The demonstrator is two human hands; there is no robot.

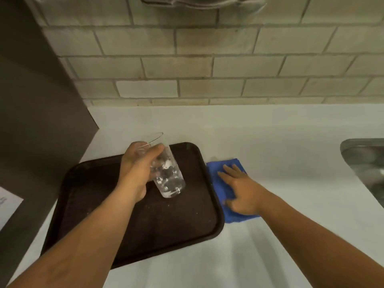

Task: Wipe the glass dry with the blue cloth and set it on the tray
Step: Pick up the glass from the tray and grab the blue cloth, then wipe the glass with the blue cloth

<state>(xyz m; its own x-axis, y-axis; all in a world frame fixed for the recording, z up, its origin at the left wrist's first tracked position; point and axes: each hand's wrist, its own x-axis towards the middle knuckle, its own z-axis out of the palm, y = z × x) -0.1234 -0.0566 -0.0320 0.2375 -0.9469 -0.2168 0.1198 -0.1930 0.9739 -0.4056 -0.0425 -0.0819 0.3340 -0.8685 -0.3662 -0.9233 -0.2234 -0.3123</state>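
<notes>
Head view: glass [166, 173], tilted, over dark tray [128, 229], in left hand [138, 169] grip. Blue cloth [218, 179] just beside tray on white counter [259, 142], under flat, spread right hand [242, 193]. Sink [365, 163] far right.

A clear drinking glass [166, 173], tilted with its rim toward the wall, sits over the dark brown tray [145, 225], its base at or just above the surface, while the folded blue cloth [220, 183] lies flat just beside the tray's right edge.
</notes>
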